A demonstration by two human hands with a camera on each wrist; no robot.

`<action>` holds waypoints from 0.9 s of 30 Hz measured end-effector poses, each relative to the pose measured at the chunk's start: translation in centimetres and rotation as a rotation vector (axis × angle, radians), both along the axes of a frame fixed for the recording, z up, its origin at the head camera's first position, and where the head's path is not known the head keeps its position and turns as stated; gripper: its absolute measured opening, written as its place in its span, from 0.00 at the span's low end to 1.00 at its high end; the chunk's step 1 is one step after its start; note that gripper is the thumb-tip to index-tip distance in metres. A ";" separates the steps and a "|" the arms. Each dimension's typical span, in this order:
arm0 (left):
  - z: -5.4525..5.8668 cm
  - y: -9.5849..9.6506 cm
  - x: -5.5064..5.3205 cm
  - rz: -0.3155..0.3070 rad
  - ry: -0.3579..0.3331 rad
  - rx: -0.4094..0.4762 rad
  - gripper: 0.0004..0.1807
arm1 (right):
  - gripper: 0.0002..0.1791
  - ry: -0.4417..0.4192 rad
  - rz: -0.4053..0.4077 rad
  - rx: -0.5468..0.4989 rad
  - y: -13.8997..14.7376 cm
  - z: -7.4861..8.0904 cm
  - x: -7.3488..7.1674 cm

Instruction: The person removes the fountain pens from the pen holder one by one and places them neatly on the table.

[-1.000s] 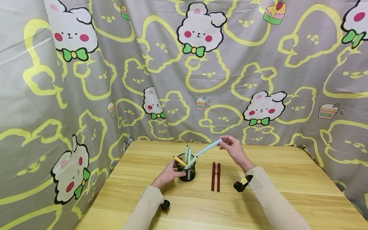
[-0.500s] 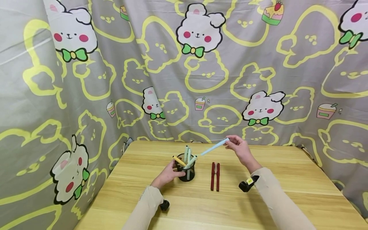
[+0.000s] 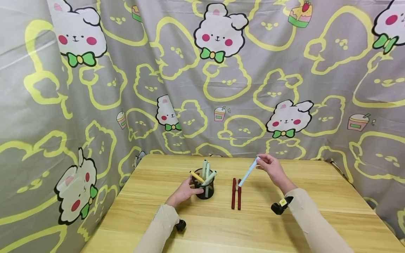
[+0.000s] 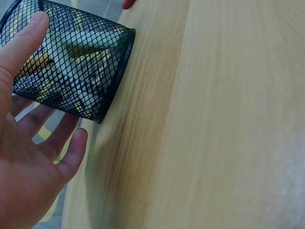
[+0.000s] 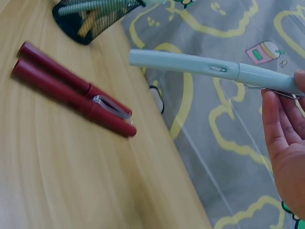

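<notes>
My left hand [image 3: 184, 192] holds the black mesh pen holder [image 3: 206, 192] from its left side, thumb and fingers on either side of the mesh [image 4: 71, 52]. Several pale green pens [image 3: 208, 173] and a yellow pen [image 3: 197, 176] lean out of the holder. My right hand [image 3: 273, 171] pinches a light blue fountain pen [image 5: 190, 63] near its clip end, the other end pointing down and left. In the head view that lower end overlaps the top of the right one of two dark red pens [image 3: 239, 200], which lie side by side on the table.
The wooden table [image 3: 215, 232] ends at the back against a patterned curtain [image 3: 240, 88], which also hangs along the left side. Black wrist cameras sit on both arms, the right one [image 3: 280, 206] close over the tabletop.
My right hand has carried the light blue pen right, away from the pen holder, and tilted it steeper toward the red pens. My left hand stays at the holder.
</notes>
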State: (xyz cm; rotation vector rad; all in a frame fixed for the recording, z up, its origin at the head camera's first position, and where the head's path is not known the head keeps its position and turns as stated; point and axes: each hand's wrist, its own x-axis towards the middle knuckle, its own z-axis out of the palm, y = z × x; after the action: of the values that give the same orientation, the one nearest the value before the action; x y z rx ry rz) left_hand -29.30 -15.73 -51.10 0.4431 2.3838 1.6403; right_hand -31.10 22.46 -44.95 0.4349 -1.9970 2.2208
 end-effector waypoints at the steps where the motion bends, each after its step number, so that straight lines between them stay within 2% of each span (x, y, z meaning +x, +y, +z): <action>1: 0.0 0.0 0.0 0.001 0.004 -0.005 0.43 | 0.09 -0.002 0.005 0.008 0.2 -0.2 0.0; 7: 0.1 0.0 -0.1 0.004 0.011 -0.013 0.43 | 0.06 -0.028 -0.005 0.053 1.3 -1.0 0.1; 21: 0.0 0.1 0.0 0.006 0.010 -0.015 0.43 | 0.18 -0.140 0.003 0.142 2.3 -2.4 0.0; 24: 0.3 0.1 0.1 0.007 0.015 -0.010 0.42 | 0.19 -0.141 0.009 0.163 2.2 -2.6 0.2; 27: 1.1 0.2 0.7 -0.007 0.013 0.007 0.40 | 0.14 -0.145 0.018 0.169 2.0 -2.8 0.4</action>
State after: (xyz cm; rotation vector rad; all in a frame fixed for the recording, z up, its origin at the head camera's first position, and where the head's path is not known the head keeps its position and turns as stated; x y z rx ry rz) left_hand -28.57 -15.51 -50.00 0.4640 2.3840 1.6484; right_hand -30.72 24.44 -47.78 0.3180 -2.2737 2.1599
